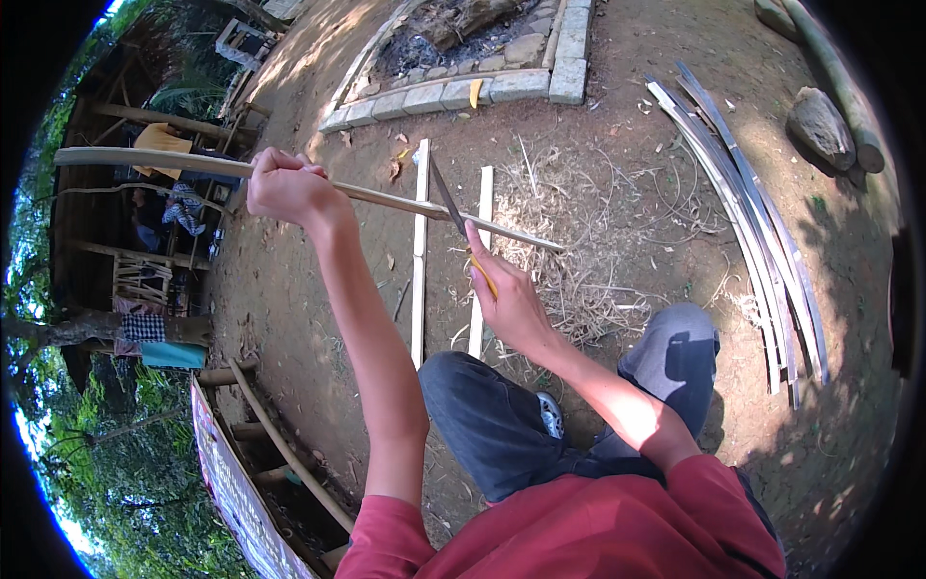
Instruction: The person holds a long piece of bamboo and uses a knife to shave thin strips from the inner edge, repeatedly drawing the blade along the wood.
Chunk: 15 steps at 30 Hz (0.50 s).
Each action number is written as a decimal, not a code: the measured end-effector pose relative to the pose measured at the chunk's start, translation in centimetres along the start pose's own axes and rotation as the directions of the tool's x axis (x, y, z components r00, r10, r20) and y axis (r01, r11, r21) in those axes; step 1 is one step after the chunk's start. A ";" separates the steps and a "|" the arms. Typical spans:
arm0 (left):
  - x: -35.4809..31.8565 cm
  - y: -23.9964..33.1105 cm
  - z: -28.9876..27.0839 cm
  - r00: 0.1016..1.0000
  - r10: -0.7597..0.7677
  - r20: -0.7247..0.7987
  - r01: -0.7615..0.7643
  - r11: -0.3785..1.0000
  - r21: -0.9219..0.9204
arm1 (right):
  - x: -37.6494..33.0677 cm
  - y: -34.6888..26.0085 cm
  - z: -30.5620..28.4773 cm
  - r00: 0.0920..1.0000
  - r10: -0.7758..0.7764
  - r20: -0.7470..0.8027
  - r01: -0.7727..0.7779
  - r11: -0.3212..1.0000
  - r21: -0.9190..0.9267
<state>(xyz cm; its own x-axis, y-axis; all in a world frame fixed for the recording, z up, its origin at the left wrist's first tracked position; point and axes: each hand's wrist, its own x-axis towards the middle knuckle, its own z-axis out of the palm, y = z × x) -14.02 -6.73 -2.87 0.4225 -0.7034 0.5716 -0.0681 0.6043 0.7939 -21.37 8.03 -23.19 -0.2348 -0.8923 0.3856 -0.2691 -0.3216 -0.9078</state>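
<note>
My left hand (297, 190) is closed in a fist around a long, pale bamboo strip (386, 198), held raised above the ground and slanting slightly down to the right. In my right hand (509, 304) is a knife (446, 191) with a yellow handle, its narrow blade pointing up and away. The blade crosses the strip, apparently touching it, with my index finger stretched along the blade's base. Beneath them, two pale strips (420, 270) lie roughly parallel on the soil. Curly shavings (588, 275) are heaped right of my knife hand, in front of my bent knees.
A bundle of long split strips (752, 212) lies on the right. Beyond it are a grey rock (820, 127) and a thick pole (841, 82). A block-edged fire pit (463, 95) stands ahead. A shaded hut with people, a bamboo rail (280, 434) and a banner (236, 492) are at left.
</note>
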 end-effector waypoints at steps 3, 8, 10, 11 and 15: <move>-0.3 0.1 -0.4 0.999 0.035 -0.021 -0.034 0.999 0.031 | -0.3 -0.1 0.5 0.999 0.018 0.047 -0.009 0.984 -0.176; -1.1 0.8 0.2 0.992 0.077 -0.101 -0.065 0.991 0.114 | -0.7 2.1 0.9 0.992 0.127 -0.021 -0.128 0.980 -0.152; -0.9 0.6 0.1 0.989 0.082 -0.127 -0.069 0.993 0.099 | -0.8 3.9 0.0 0.973 0.228 0.024 -0.221 0.961 -0.164; -0.8 0.4 -0.1 0.987 0.083 -0.138 -0.070 0.993 0.093 | -0.6 3.9 -0.2 0.959 0.280 0.045 -0.269 0.948 -0.170; -0.5 0.1 -1.2 0.993 0.013 -0.120 -0.007 0.999 0.048 | -0.2 1.9 -0.3 0.999 0.038 -0.016 -0.040 0.990 -0.134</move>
<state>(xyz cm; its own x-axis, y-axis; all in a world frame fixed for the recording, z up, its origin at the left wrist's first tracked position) -13.20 -5.84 -3.33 0.5269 -0.6457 0.5527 -0.1144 0.5905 0.7989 -22.15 7.66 -24.92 -0.2600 -0.8986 0.3535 -0.3822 -0.2404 -0.8923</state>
